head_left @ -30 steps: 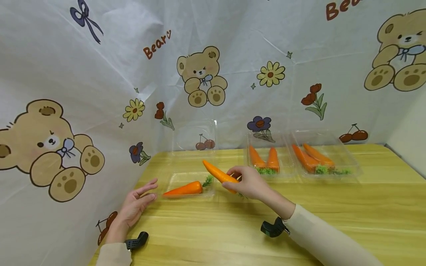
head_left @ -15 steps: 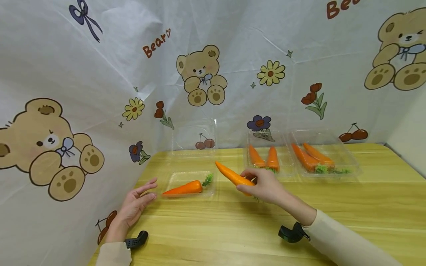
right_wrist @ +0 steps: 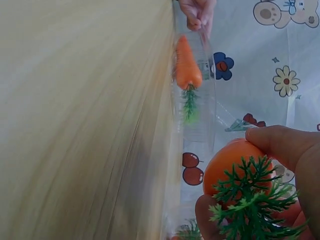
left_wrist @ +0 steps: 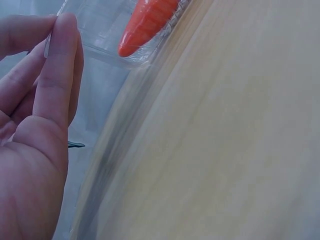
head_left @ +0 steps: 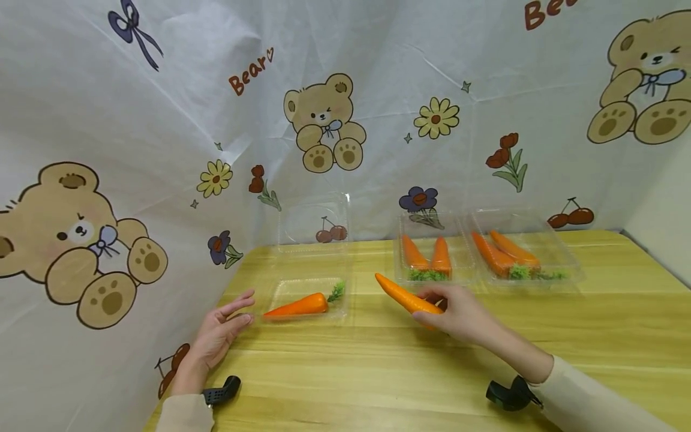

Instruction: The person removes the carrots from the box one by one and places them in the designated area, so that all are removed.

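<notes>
In the head view my right hand [head_left: 459,312] pinches an orange toy carrot [head_left: 406,295] above the table, tip pointing left. Its rounded orange top and green leaves [right_wrist: 245,195] face the right wrist camera. An opened clear plastic box [head_left: 336,309] lies on the left with one carrot [head_left: 302,305] in it, leaves at the right. My left hand [head_left: 220,333] stays beside that box's left end, fingers loosely extended and thumb apart. In the left wrist view, the left fingertips [left_wrist: 65,25] overlap the box's edge; whether they touch it I cannot tell.
Two more clear boxes stand at the back right: one [head_left: 465,255] with two carrots [head_left: 441,255], the other [head_left: 567,255] also with carrots [head_left: 493,257]. The raised clear lid [head_left: 313,222] of the left box leans toward the bear-printed cloth [head_left: 372,48] behind the wooden table [head_left: 345,378].
My right hand has moved right and slightly toward me with the carrot, away from the left box. My left hand has stayed in place.
</notes>
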The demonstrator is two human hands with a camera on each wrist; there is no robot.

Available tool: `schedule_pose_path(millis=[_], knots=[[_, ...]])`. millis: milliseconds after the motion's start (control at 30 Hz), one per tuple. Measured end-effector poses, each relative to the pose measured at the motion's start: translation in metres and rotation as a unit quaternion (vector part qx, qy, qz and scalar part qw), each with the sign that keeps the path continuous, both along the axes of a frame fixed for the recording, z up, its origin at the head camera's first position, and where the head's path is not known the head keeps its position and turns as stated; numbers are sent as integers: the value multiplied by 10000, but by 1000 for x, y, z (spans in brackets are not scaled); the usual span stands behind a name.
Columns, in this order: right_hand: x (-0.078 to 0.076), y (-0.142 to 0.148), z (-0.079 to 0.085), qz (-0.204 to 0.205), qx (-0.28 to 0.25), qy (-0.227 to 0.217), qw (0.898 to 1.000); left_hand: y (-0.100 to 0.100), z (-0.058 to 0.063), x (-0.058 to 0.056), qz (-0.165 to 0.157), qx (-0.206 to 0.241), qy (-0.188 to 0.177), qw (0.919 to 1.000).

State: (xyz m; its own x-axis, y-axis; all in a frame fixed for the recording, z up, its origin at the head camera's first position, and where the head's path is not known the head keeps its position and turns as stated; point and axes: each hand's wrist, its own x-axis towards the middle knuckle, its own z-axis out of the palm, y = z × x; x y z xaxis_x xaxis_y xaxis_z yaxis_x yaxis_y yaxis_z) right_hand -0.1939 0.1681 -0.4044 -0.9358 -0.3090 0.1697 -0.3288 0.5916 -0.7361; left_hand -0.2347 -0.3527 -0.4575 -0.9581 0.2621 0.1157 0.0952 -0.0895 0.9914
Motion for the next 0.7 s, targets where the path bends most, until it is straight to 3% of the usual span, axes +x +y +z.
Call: schedule_pose_path(millis=[267,700], knots=[[9,19,-1,-281,117,-21,9995,1,1,1,-34,77,16,10000],[35,61,9,-915,438,310,9944,1,2,2,-38,80,-20,10000]])
